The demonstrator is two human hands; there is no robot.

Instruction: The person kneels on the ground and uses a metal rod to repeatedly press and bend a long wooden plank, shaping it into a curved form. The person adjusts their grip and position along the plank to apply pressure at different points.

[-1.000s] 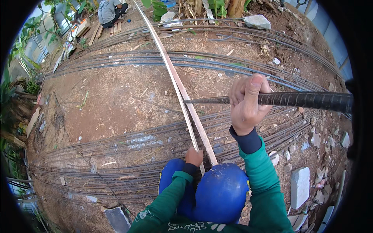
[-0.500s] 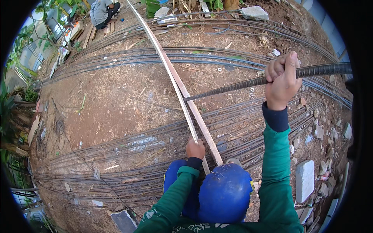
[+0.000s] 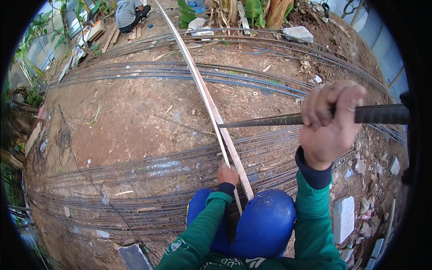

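Observation:
My right hand [image 3: 330, 119] is raised at the right, its fingers wrapped around a dark ribbed steel bar [image 3: 274, 121]. The bar's thin far end touches the long wood pieces ahead of my knees; its thick end runs out at the right edge. My left hand [image 3: 227, 174] grips a narrow pale wood strip [image 3: 222, 146] just in front of my knees. Beside it lies a wider, pinkish-brown plank [image 3: 236, 164], and a gap shows between the two near me. Farther off they run together toward the top of the view.
Bundles of long steel rods [image 3: 112, 173] lie across the ground in front of and beyond me. A white block [image 3: 344, 219] and rubble sit at the right. A person in a grey shirt [image 3: 129, 14] crouches at the far left. My blue-covered knees [image 3: 267, 220] are bent.
My right hand and the bar have come lower and nearer, looking larger now. My left hand stays on the strip. The whole view has shifted slightly.

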